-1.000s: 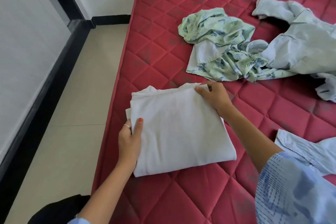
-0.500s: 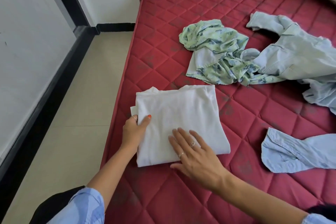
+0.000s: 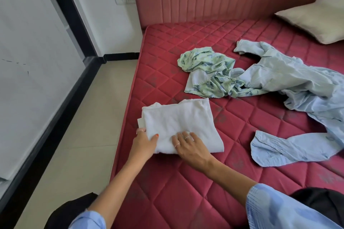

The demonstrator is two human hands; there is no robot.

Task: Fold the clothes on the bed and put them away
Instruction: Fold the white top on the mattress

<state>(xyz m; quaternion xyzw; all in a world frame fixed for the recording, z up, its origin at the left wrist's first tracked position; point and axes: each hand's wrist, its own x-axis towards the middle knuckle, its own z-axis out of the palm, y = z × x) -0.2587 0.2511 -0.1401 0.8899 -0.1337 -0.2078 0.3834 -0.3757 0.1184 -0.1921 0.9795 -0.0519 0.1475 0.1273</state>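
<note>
The folded white garment (image 3: 178, 126) lies near the left edge of the bed (image 3: 186, 191), well apart from the green floral garment (image 3: 208, 74) and the pale blue shirt (image 3: 290, 80) crumpled farther up the mattress. The left hand (image 3: 144, 143) pinches the near left corner of the garment, thumb on top and fingers seemingly tucked beneath, though the underside is hidden. The right hand (image 3: 189, 148) rests flat on the near edge, fingers (image 3: 183, 135) straight and pressing down, holding nothing.

The main risk is the fold coming undone. With only one corner pinched, lifting from there would likely let the layers slide apart and the far side droop open. The garment also sits close to the mattress edge, so a careless pull toward the left could drag it onto the floor (image 3: 89, 135). A small tab of cloth sticking out at the left side could snag and loosen the stack.
</note>
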